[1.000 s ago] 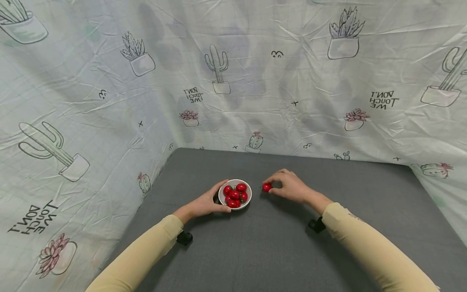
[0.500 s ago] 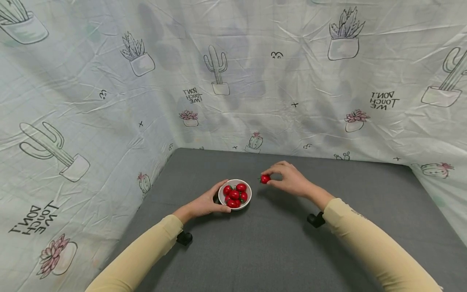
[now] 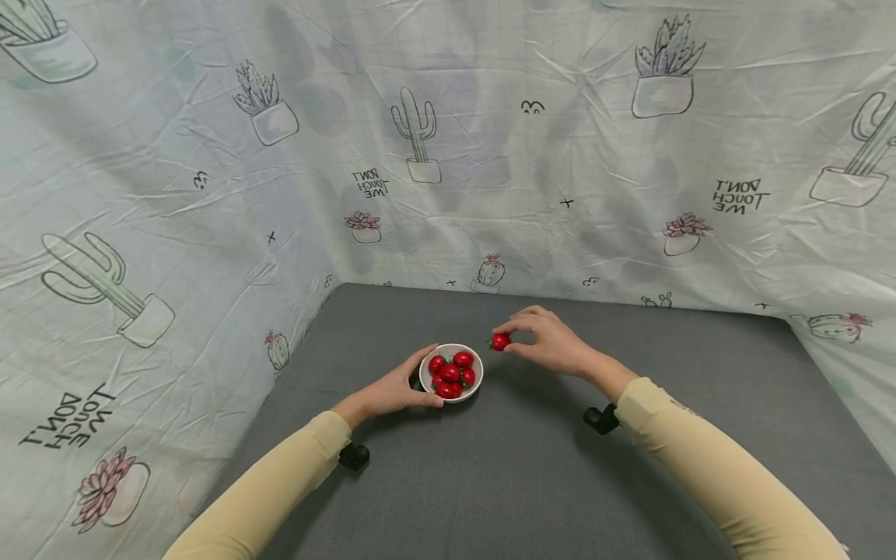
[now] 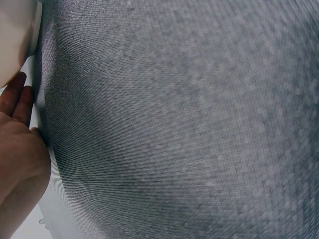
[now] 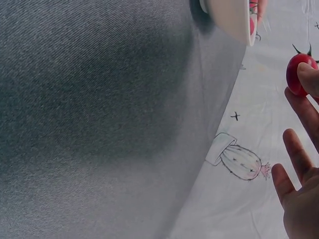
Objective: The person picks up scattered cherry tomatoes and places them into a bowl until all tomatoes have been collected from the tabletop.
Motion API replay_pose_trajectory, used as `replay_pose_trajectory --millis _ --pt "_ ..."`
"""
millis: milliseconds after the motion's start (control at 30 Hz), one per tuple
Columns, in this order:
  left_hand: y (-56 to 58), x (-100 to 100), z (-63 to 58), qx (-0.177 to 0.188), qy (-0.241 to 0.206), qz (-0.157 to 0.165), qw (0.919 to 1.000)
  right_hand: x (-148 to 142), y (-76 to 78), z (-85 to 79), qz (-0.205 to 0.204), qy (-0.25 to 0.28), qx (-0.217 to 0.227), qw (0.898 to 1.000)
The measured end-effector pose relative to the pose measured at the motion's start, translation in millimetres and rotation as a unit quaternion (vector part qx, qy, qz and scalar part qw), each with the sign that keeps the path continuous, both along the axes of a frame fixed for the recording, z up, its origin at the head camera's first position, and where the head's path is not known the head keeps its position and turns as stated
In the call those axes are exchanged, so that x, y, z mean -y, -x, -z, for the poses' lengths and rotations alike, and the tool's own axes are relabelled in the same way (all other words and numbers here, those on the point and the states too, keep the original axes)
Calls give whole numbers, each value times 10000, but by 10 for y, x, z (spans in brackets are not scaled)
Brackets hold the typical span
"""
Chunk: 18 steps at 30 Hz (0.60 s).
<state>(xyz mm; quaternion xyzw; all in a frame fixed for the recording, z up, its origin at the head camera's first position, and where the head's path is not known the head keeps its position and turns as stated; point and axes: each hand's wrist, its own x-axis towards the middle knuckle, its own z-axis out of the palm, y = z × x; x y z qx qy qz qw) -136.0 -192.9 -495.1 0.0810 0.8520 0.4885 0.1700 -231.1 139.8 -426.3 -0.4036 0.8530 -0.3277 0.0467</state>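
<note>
A small white bowl [image 3: 455, 400] stands on the grey tabletop, with several red cherry tomatoes [image 3: 449, 373] piled inside. My left hand [image 3: 392, 389] holds it from the left, thumb at the near rim and fingers round the far side. In the left wrist view the fingertips of that hand [image 4: 20, 149] lie against the bowl's outer wall [image 4: 17, 35]. Just right of the bowl, above the table, my right hand [image 3: 549, 341] pinches one cherry tomato [image 3: 499, 341] between thumb and fingers. The right wrist view shows this tomato [image 5: 294, 77] with its green stem; the other fingers are spread.
A dark grey cloth [image 3: 490, 482] covers the table. White curtains [image 3: 532, 155] printed with cacti hang behind it and along its left side. A black wrist-camera mount [image 3: 600, 420] sits under the right wrist, another [image 3: 354, 457] under the left.
The right hand has lifted the cherry tomato off the table and brought it leftward, closer to the bowl. The left hand and bowl have stayed in place.
</note>
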Motion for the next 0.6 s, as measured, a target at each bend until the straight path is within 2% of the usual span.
replay_pose_trajectory --millis 300,600 --pt "-5 -2 -24 56 52 -77 9999 82 -18 -54 -114 -35 -87 9999" --pt "54 21 -71 137 30 -22 9999 189 -10 -142 -252 -15 -35 9997"
